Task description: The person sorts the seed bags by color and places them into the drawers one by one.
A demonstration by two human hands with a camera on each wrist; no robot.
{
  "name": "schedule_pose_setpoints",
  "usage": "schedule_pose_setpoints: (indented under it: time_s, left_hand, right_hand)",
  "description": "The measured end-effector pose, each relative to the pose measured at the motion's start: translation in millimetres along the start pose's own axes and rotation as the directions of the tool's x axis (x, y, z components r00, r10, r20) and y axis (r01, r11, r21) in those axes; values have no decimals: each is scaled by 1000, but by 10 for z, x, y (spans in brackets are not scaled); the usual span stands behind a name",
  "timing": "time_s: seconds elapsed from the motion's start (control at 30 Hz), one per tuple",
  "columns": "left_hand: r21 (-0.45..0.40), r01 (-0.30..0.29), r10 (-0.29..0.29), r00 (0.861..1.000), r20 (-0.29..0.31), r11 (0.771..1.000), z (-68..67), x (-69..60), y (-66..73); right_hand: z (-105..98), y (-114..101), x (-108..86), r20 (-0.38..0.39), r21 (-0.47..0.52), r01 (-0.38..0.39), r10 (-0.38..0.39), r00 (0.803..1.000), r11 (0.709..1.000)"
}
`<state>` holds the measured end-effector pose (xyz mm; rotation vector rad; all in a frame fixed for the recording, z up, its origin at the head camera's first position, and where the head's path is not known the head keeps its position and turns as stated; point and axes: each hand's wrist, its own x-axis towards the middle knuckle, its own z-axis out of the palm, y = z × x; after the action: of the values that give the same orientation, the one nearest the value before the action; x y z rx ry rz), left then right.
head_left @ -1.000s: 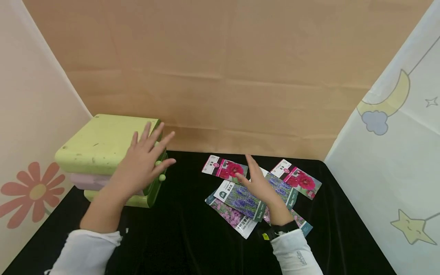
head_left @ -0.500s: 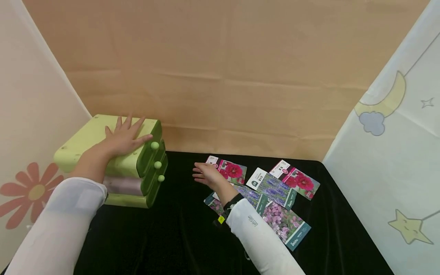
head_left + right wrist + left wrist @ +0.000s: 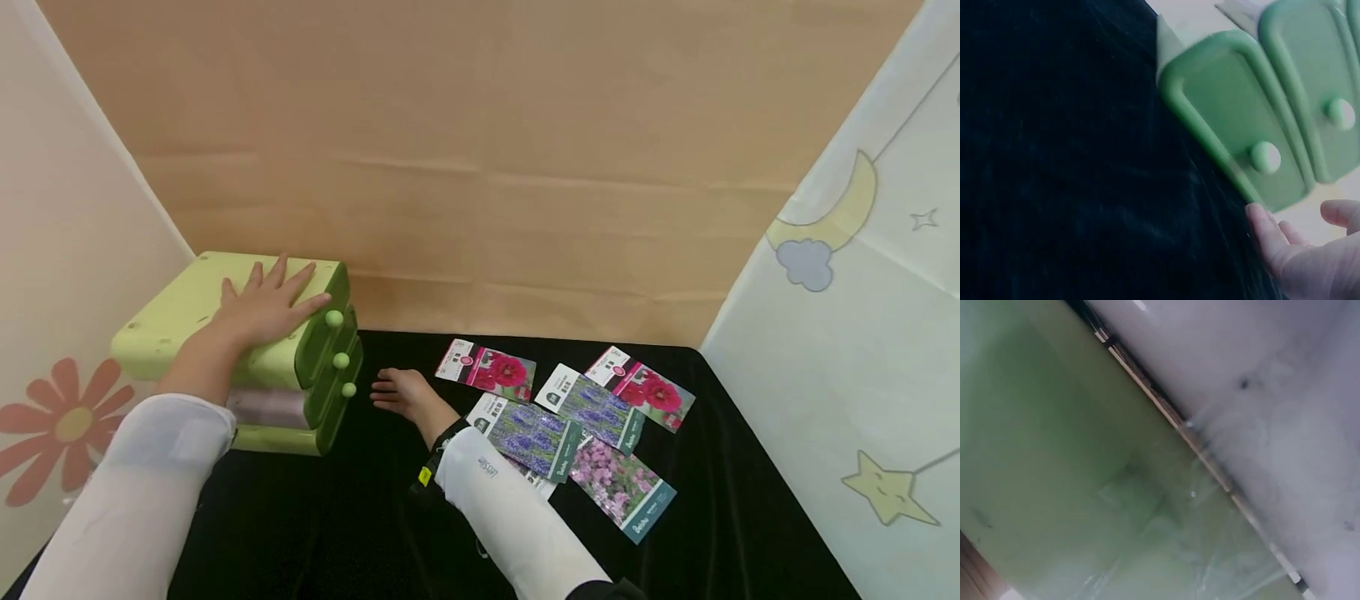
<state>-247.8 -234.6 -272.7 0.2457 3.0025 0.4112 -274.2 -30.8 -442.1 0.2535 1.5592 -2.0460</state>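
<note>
A green drawer box (image 3: pixel 225 292) with a pale purple middle section stands at the left of the head view. Flat on its top rests my left hand (image 3: pixel 258 312), fingers spread. To the right of its round knobs (image 3: pixel 348 389) my right hand (image 3: pixel 408 396) is held with fingers extended, holding nothing. The right wrist view shows the green drawer fronts (image 3: pixel 1229 112), a knob (image 3: pixel 1265 157) and my right hand (image 3: pixel 1310 256) near the lower corner. The left wrist view is filled by the box's green side (image 3: pixel 1072 456) and purple part (image 3: pixel 1272 394).
Several flower-picture packets lie on the black cloth (image 3: pixel 360 533) to the right: red ones (image 3: pixel 495 371) (image 3: pixel 652 396), purple ones (image 3: pixel 528 433) (image 3: pixel 600 408) and a pink one (image 3: pixel 615 487). A brown backdrop (image 3: pixel 480 167) stands behind, with white patterned sheets at both sides.
My left hand has come down and left onto the box's top. From over the packets, my right hand has moved left towards the drawer knobs, uncovering the packets.
</note>
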Motion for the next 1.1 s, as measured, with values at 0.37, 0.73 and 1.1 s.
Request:
schedule_pose_setpoints:
  time_s: [0.37,0.73,1.1]
  left_hand:
    - [3,3,-3,1000,11,1000,-19,-31,-10]
    - [-6,8,-8,999,41,1000,-52,-95,-15]
    - [15,-10,9,999,43,1000,-83,-91,-25]
  right_hand:
    - [346,147,3,60,-88,65,-60,996,994]
    - [442,258,40,-11,-36,80,-81,997,996]
    - [475,280,89,-86,33,40,-37,996,999]
